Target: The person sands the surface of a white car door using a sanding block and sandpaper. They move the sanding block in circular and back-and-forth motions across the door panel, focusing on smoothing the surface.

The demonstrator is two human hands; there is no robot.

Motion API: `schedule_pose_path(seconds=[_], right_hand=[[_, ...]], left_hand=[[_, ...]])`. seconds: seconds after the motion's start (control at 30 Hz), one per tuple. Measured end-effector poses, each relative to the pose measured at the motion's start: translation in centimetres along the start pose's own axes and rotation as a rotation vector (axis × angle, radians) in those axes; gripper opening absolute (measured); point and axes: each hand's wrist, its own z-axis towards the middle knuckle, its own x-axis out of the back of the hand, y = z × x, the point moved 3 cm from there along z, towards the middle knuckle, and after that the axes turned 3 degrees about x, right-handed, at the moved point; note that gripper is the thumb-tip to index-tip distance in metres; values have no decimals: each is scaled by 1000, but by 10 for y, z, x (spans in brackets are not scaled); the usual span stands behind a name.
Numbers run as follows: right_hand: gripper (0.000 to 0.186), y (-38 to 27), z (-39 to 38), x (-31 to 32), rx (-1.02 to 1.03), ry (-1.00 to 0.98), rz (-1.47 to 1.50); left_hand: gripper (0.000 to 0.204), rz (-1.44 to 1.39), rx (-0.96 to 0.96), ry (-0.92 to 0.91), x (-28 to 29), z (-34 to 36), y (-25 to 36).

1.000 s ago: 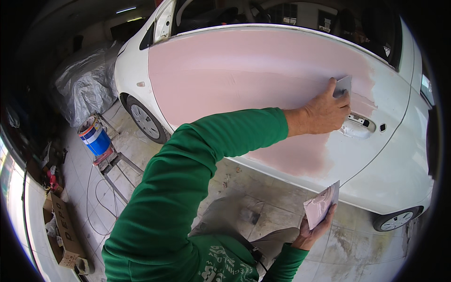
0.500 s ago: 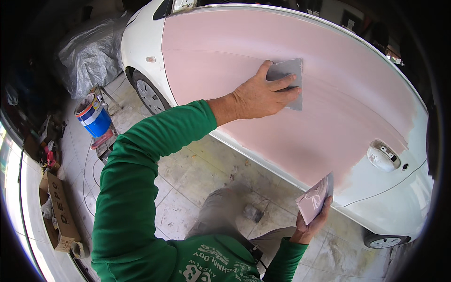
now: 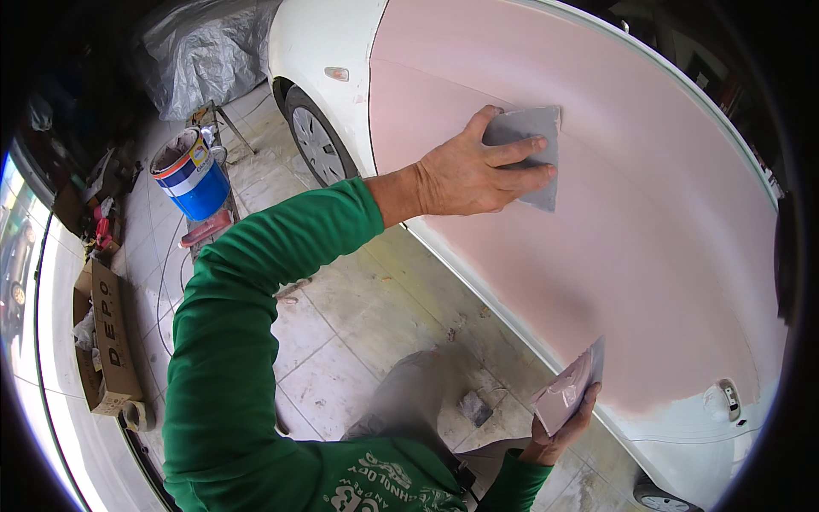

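Note:
My left hand (image 3: 482,171) grips a grey, flat, flexible spreader (image 3: 527,128) against the pink-coated door (image 3: 640,213) of a white car, upper middle of the view, fingers spread over the blade. Lower right, my right hand (image 3: 563,422) is closed round a thin grey plate (image 3: 567,380) bearing glossy pink paste, held close to the door's lower part. The door's handle (image 3: 725,401) sits in a white, uncoated patch at the right.
A blue paint can (image 3: 192,192) stands on a low metal stand at the left, beside a front wheel (image 3: 316,132). A silver cover (image 3: 205,51) lies behind. An open cardboard box (image 3: 111,333) sits at far left; a hose snakes over the tiled floor (image 3: 328,375).
My left hand with the spreader has moved from beside the door handle leftward to the middle of the pink area. My view has shifted, putting the handle lower right.

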Motion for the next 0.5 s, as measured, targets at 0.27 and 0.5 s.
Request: schedule_pose_path(seconds=[0.27,0.5], right_hand=[[49,39,15,-23,-100,-71,-48],[50,71,24,-60,-282,-318,7]], left_hand=[[43,0,10,-135,-6,-66,-71],[62,57,73,-209,-18,-135,-132]])
